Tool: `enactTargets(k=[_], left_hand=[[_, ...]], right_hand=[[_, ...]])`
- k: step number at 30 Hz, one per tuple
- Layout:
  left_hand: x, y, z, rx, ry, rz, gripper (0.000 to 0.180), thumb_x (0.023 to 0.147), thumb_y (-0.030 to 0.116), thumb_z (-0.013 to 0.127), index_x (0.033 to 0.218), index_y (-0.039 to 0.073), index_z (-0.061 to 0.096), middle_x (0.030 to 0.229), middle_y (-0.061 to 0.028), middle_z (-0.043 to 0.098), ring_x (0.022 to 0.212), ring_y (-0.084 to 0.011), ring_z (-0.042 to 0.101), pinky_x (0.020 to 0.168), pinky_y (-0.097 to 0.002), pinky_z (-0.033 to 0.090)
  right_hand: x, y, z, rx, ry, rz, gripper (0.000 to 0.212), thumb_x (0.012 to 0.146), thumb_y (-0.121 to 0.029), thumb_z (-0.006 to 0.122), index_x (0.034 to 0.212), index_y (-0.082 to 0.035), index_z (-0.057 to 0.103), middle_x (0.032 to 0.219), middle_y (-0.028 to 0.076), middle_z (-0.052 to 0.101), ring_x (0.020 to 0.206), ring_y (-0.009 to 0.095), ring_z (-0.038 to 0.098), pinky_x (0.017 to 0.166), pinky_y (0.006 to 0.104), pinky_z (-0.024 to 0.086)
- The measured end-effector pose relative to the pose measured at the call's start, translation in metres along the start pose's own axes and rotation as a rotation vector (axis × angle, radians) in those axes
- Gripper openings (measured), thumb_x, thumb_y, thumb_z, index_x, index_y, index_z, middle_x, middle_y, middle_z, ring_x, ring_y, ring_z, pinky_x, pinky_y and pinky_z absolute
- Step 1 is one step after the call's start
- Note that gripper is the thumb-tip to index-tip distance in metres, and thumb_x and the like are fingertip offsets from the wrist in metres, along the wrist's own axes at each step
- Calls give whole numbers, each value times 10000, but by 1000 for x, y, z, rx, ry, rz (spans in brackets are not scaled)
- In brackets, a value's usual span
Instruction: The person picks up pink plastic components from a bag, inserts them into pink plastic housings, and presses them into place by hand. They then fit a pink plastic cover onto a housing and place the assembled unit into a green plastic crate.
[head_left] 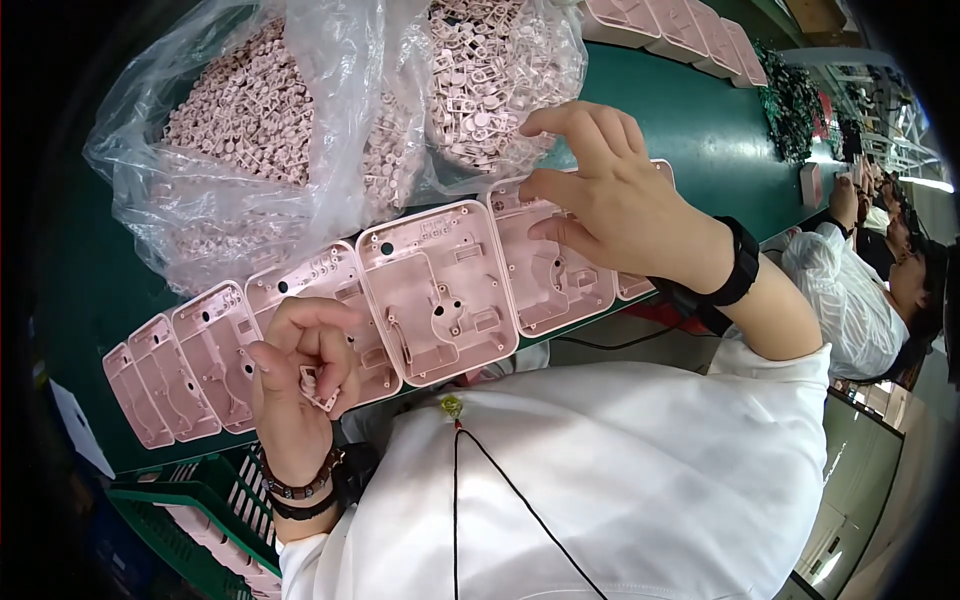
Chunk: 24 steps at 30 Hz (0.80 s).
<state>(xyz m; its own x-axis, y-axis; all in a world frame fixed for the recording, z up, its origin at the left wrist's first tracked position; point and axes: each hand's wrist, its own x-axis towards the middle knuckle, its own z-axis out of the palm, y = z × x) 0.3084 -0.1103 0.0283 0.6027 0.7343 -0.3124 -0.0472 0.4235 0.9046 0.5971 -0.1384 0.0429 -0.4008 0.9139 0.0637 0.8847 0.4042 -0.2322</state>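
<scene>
White shirt cloth (600, 450) fills the near side, up against the green tabletop's (690, 115) near edge. Along that edge, at least seven rectangular pink plastic housings (415, 290) stand in one close row. With curled fingers, my left hand (287, 390) holds small pink plastic pieces (323, 388) near the row's left part; their number is unclear. My right hand (640, 205) spreads wide over the right-hand housings, thumb and forefinger apart. Farther off sit two clear plastic bags (345, 130) of pink parts, with open room to their right.
</scene>
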Motion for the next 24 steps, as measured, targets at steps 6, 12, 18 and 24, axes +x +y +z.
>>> enactTargets(k=[6, 12, 18, 24], left_hand=[[2, -2, 8, 5, 12, 64, 667, 877, 614, 236, 960, 2, 487, 540, 34, 289, 418, -42, 228, 382, -185, 193], [2, 3, 17, 42, 33, 64, 658, 887, 605, 224, 946, 4, 485, 539, 32, 288, 402, -43, 210, 368, -189, 177], [16, 8, 15, -60, -95, -89, 719, 866, 640, 203, 1054, 0, 473, 608, 23, 363, 461, -39, 287, 409, -178, 214], [11, 7, 13, -73, -150, -190, 748, 874, 628, 169, 1188, -6, 411, 709, 12, 446, 534, -31, 341, 451, -171, 240]], right_hand=[[-5, 12, 14, 5, -100, -7, 228, 591, -158, 711, 802, -97, 648, 1213, 78, 414, 1145, 293, 362, 973, 428, 276], [2, 8, 10, -38, -123, -59, 199, 625, -179, 690, 800, -98, 640, 1169, 73, 440, 1085, 272, 405, 938, 411, 295], [30, -66, -9, 290, 82, -149, 196, 669, -209, 666, 801, -90, 584, 1049, 52, 487, 880, 228, 457, 783, 357, 315], [51, -98, 10, 232, 159, -168, 217, 644, -198, 691, 792, -94, 571, 1008, 48, 479, 843, 222, 445, 756, 341, 316]])
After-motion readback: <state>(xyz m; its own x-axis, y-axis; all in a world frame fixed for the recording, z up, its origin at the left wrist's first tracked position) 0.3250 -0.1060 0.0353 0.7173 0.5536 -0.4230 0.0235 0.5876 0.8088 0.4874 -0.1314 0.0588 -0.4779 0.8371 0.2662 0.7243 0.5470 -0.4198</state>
